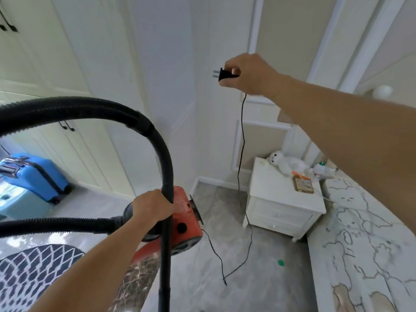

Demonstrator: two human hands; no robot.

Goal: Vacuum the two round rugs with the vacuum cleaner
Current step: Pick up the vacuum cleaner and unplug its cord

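Right grip [249,74] pinches plug [225,74], left grip [153,207] holds wand [167,176] (nightstand [276,199] beside cord [242,143]).

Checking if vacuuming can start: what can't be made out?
- Head view: the wand leaves the bottom edge; nozzle unseen.
- Only one patterned rug shows, cut by the left and bottom edges.
- No socket for the plug in the right hand is plainly visible.
- The orange vacuum is partly hidden by the left hand gripping the wand.

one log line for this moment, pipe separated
phase: unplugged | left hand: grips wand | right hand: pinches plug, prongs bare | cord: hangs slack | rug: lower left
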